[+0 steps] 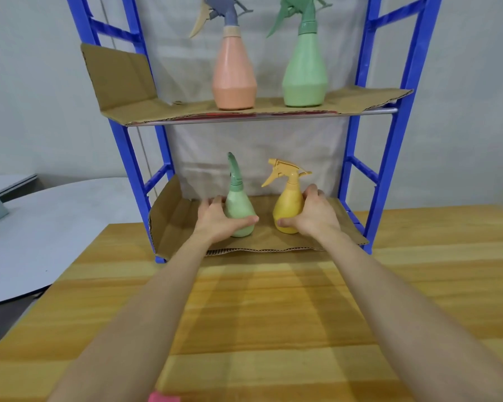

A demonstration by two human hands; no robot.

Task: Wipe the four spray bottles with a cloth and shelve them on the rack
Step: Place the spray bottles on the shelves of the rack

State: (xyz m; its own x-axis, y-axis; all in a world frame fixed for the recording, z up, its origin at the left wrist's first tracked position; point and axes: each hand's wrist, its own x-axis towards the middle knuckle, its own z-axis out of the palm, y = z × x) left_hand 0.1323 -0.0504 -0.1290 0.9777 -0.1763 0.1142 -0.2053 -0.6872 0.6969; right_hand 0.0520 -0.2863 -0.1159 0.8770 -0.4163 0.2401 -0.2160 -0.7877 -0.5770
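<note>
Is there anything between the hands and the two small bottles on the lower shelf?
Nothing visible. The left hand holds the small green spray bottle and the right hand the yellow spray bottle, both on the lower cardboard shelf.

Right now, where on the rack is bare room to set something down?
Upper shelf: bare between the folded flap and the pink bottle; smaller patch right of the large green bottle. Lower shelf: bare left of the left hand. Centre crowded: right hand, yellow bottle, small green bottle.
</note>
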